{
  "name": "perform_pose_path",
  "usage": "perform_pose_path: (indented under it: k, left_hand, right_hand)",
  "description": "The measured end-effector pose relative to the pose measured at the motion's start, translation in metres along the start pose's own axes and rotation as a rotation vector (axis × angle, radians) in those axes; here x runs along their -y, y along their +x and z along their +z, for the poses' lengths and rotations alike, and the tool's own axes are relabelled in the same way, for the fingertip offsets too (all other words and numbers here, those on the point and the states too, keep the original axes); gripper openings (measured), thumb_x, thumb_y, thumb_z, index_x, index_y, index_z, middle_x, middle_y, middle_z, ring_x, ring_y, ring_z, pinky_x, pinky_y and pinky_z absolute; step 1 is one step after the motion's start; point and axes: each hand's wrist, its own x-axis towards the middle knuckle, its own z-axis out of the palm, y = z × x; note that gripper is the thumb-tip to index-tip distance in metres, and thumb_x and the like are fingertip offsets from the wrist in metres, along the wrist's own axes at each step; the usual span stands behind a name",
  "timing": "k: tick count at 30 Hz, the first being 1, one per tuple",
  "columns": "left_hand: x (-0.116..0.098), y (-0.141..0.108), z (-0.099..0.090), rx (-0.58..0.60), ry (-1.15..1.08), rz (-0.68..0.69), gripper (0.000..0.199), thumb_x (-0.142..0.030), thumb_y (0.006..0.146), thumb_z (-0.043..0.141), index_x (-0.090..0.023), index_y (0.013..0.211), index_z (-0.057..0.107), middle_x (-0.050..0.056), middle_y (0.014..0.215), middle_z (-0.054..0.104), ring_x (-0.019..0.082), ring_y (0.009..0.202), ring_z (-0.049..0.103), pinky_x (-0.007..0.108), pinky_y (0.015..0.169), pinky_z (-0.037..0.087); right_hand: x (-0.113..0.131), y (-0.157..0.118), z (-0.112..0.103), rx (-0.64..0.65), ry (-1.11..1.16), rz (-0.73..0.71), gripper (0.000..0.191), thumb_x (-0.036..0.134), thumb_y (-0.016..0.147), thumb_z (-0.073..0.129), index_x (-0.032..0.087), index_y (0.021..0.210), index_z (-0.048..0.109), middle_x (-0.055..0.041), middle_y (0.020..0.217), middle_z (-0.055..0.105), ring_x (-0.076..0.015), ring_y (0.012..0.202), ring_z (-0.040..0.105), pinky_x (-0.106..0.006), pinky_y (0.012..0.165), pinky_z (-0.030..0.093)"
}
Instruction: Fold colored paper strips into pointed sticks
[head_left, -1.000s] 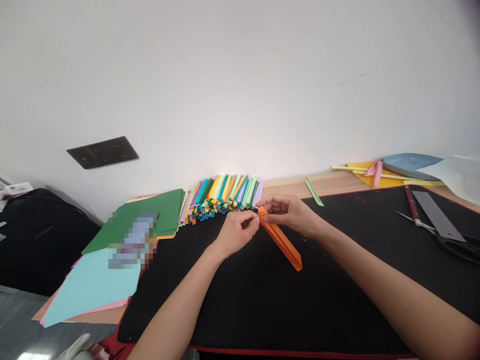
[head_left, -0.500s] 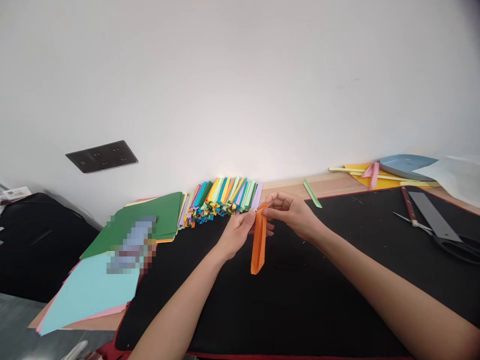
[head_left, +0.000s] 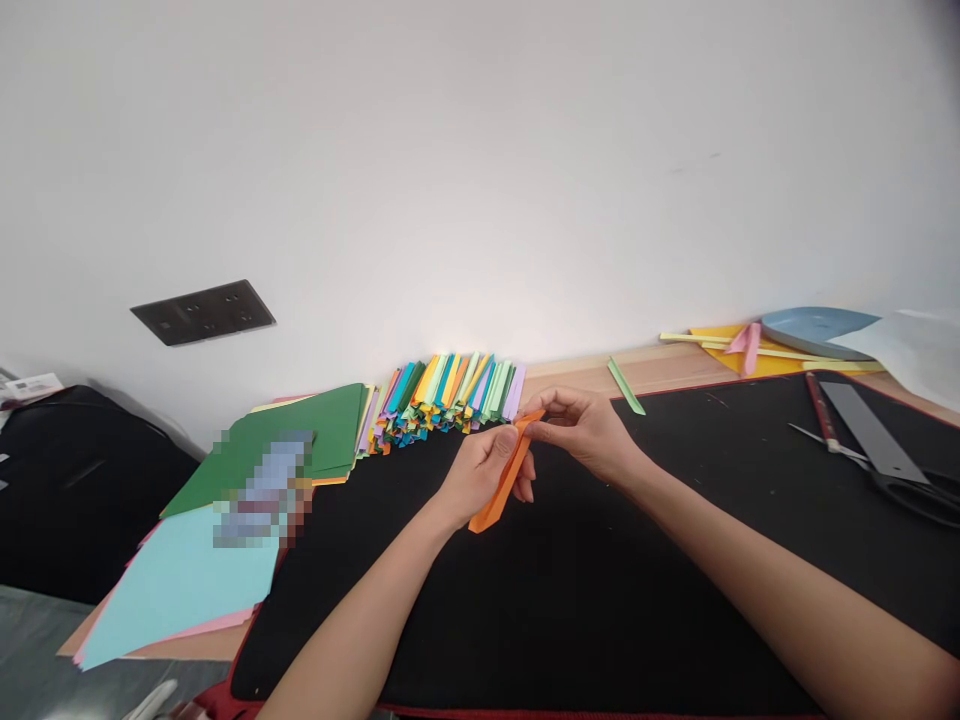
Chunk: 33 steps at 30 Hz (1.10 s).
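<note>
Between my two hands is a folded strip of orange paper (head_left: 496,503), slanting with its lower end toward the left. My left hand (head_left: 480,468) is closed on the strip, its thumb pressed on the near face and some fingertips showing past the right side. My right hand (head_left: 586,432) pinches the strip's upper end between thumb and fingers. Both hands are above the black mat (head_left: 570,600). Just behind them lies a pile of folded paper strips (head_left: 442,400) in many colours.
At left lie stacked green paper (head_left: 334,430) and light blue paper (head_left: 180,590). A light green strip (head_left: 625,386) lies behind my right hand. On the right are a metal ruler (head_left: 870,430), a brown-handled knife (head_left: 821,412), scissors (head_left: 911,495) and a blue tray (head_left: 814,328).
The orange strip has swung from hanging nearly straight down to a slant, its lower end now further left. My left fingers show more below it. My right hand keeps its pinch.
</note>
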Motion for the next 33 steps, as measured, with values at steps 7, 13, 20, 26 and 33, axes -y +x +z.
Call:
perform_pose_path:
  k: [7, 13, 20, 26, 33]
  left_hand:
    - [-0.003, -0.001, 0.003, -0.022, 0.067, 0.010, 0.051, -0.054, 0.087, 0.036, -0.013, 0.063, 0.054, 0.004, 0.050, 0.059, 0.012, 0.044, 0.057, 0.022, 0.047, 0.045]
    - [-0.001, -0.002, 0.005, -0.035, 0.064, 0.032, 0.051, -0.053, 0.089, 0.034, -0.013, 0.063, 0.053, 0.004, 0.050, 0.059, 0.012, 0.044, 0.056, 0.022, 0.047, 0.045]
    - [0.002, -0.003, 0.012, -0.110, 0.004, 0.024, 0.054, -0.058, 0.086, 0.034, -0.013, 0.062, 0.053, 0.004, 0.047, 0.058, 0.013, 0.041, 0.056, 0.023, 0.045, 0.044]
    - [0.004, -0.002, 0.013, -0.106, -0.055, 0.015, 0.058, -0.061, 0.085, 0.032, -0.013, 0.061, 0.053, 0.005, 0.046, 0.057, 0.014, 0.039, 0.055, 0.023, 0.042, 0.043]
    - [0.005, -0.003, 0.014, -0.128, -0.045, 0.021, 0.056, -0.058, 0.087, 0.031, -0.013, 0.061, 0.052, 0.004, 0.045, 0.056, 0.013, 0.039, 0.055, 0.023, 0.043, 0.044]
  right_hand:
    - [0.000, -0.001, 0.001, -0.017, -0.008, -0.050, 0.023, 0.035, 0.064, 0.075, 0.019, 0.076, 0.063, -0.0031, 0.080, 0.068, -0.0167, 0.073, 0.062, -0.032, 0.068, 0.050]
    - [0.002, -0.001, 0.002, -0.011, -0.024, -0.047, 0.022, 0.033, 0.065, 0.074, 0.019, 0.078, 0.064, -0.0036, 0.080, 0.068, -0.0159, 0.072, 0.062, -0.030, 0.067, 0.051]
    - [0.000, -0.002, 0.002, -0.052, -0.105, -0.083, 0.022, 0.033, 0.066, 0.073, 0.017, 0.080, 0.067, -0.0044, 0.077, 0.068, -0.0146, 0.066, 0.061, -0.027, 0.059, 0.050]
    - [0.001, -0.004, 0.003, -0.085, -0.233, -0.106, 0.020, 0.033, 0.069, 0.070, 0.017, 0.082, 0.069, -0.0046, 0.078, 0.068, -0.0104, 0.053, 0.053, -0.025, 0.049, 0.045]
    - [0.004, -0.005, 0.007, -0.111, -0.260, -0.104, 0.020, 0.033, 0.069, 0.069, 0.017, 0.081, 0.070, -0.0048, 0.078, 0.069, -0.0114, 0.054, 0.054, -0.026, 0.051, 0.047]
